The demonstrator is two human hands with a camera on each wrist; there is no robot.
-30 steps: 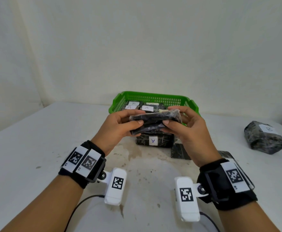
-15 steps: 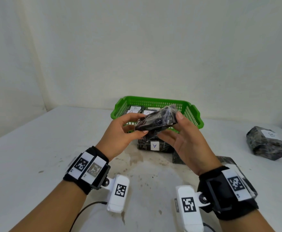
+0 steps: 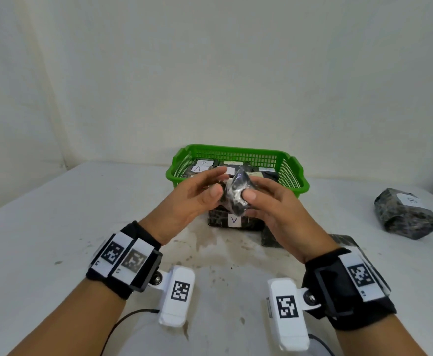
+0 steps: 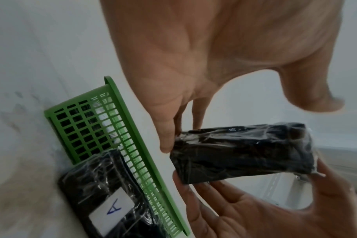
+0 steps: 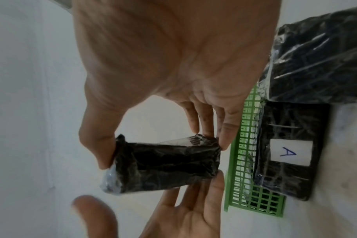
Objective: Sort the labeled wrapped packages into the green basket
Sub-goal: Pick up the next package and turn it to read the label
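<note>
Holding a small dark wrapped package (image 3: pixel 236 199) up between both hands, the person has it in the air just in front of the green basket (image 3: pixel 297 181), above a package marked A (image 3: pixel 233 220) that lies on the table (image 3: pixel 56 227). In the head view the right hand (image 3: pixel 274 214) pinches it, thumb on the near face and fingers behind; the left hand (image 3: pixel 192 201) has its fingers nearly straight beside it, thumb tip close to the wrap. The package stands nearly on end here, its narrow end toward the camera. No label shows on it. Another package, marked B (image 3: pixel 405 217), sits well apart to the right, and several labelled ones lie in the basket.

In the left wrist view the left hand's fingers (image 4: pixel 167 138) touch only one end of the package (image 4: pixel 243 153), thumb lifted clear, so the hand is loose rather than gripping. The basket wall (image 4: pixel 120 145) lies just beyond.

In the right wrist view the right thumb and fingers (image 5: pixel 224 136) grip the package (image 5: pixel 165 165) by its two ends, along its long axis; the left palm (image 5: pixel 183 214) waits open below. The basket lies just past the fingertips, so the right hand is the one placed to carry it in.

Against the earlier frames, the package has turned from lying flat across both hands to standing on end, and the left hand has let go its grip.
</note>
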